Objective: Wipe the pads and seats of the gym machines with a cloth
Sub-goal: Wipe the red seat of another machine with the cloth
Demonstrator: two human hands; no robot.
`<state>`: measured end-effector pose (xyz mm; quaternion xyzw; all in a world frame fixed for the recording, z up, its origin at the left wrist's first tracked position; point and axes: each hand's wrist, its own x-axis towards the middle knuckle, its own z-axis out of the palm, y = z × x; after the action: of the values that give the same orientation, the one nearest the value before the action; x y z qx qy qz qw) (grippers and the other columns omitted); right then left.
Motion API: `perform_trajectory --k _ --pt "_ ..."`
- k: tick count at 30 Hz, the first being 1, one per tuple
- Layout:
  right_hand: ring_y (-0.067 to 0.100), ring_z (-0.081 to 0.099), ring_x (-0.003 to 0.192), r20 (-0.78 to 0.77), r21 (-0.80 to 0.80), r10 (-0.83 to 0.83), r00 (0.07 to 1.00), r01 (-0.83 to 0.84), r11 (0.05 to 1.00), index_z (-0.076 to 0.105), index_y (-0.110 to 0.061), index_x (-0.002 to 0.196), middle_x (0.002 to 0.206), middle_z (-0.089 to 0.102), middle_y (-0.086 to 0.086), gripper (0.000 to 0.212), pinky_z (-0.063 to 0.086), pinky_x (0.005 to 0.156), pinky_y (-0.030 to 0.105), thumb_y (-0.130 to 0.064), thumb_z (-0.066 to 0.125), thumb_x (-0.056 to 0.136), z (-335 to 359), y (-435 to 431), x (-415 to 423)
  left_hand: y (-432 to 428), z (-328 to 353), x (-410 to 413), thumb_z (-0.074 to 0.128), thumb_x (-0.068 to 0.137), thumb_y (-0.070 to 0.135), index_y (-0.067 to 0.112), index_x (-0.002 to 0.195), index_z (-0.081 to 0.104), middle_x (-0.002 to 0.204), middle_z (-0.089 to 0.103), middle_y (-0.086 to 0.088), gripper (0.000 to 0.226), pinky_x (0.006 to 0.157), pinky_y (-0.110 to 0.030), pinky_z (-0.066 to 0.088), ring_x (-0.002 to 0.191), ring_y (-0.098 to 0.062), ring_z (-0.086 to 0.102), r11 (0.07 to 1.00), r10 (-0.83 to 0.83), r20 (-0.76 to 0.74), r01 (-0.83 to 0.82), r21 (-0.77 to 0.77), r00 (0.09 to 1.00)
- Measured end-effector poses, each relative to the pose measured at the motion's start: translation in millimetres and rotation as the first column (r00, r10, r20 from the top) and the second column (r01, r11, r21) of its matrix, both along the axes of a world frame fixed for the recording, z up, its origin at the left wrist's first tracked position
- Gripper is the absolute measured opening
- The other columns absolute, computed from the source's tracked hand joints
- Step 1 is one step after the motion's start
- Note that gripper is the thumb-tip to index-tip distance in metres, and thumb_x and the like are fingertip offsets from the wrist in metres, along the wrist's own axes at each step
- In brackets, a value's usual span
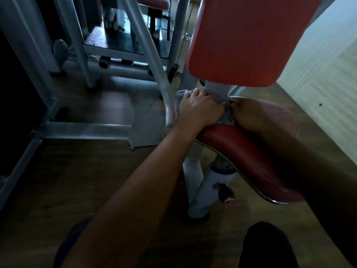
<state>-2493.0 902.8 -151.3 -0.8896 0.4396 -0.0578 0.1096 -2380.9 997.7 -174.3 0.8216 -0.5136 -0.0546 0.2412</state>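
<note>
**Seat wipe under way, back pad and other machines still to do**

Wood-look flooring [81, 171] runs under a row of grey steel frames, dim on the left and brighter by the pale wall [328, 64] on the right. Your cloth [225, 117], a grey rag, sits at the rear end of the red seat [241, 149], right where the seat meets the grey post [214, 88] below the back pad [247, 39]. Your left hand [199, 109] lies flat on the cloth with its fingers [193, 94] spread and pressing down, not clenched. Your right hand [249, 113] is just beside it, touching the cloth's edge; it sits in shadow, so you cannot tell whether those fingers pinch the rag or only rest on the seat.

Judging from this, you are working the seat's back edge, so the seat is partly covered at best; no sheen or streaks show clearly enough to say which part is clean. The upright back pad looks untouched by the cloth now. Beyond the curved bar [164, 88], another machine with a red pad [154, 2] waits at the top of the view, so most of the task likely remains.
</note>
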Motion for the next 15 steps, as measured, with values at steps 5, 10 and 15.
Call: perform_trajectory --k 5,10,15 --pt "0.037 0.058 0.113 0.014 -0.062 0.066 0.998 -0.065 0.996 0.060 -0.021 0.120 0.123 0.063 0.015 0.055 0.043 0.099 0.055 -0.051 0.024 0.090 6 34 8 8 2 30 0.036 0.097 0.059 0.031 0.134 0.057 0.148 0.050 0.001 0.051 0.114 -0.043 0.031 0.137 -0.023 0.043 1.000 -0.012 -0.113 0.015 0.027 0.993" --pt "0.030 0.061 0.111 0.038 -0.017 0.066 0.997 -0.066 0.998 0.060 -0.027 0.121 0.123 0.065 0.008 0.076 0.043 0.099 0.058 -0.071 0.018 0.075 1 29 10 14 -2 50 0.061 0.095 0.033 0.013 0.131 0.063 0.132 0.063 -0.009 0.041 0.105 -0.035 0.045 0.124 -0.026 0.058 0.993 -0.056 -0.615 -0.021 -0.117 0.787" --pt "0.031 0.059 0.116 0.026 -0.009 0.048 0.998 -0.048 0.999 0.059 -0.024 0.127 0.127 0.063 0.008 0.086 0.040 0.103 0.057 -0.075 0.020 0.070 2 28 10 21 -27 60 0.062 0.091 0.020 0.013 0.092 0.062 0.089 0.061 -0.004 0.007 0.076 -0.019 0.048 0.079 -0.011 0.058 0.912 -0.138 -0.882 -0.290 -0.291 0.451"
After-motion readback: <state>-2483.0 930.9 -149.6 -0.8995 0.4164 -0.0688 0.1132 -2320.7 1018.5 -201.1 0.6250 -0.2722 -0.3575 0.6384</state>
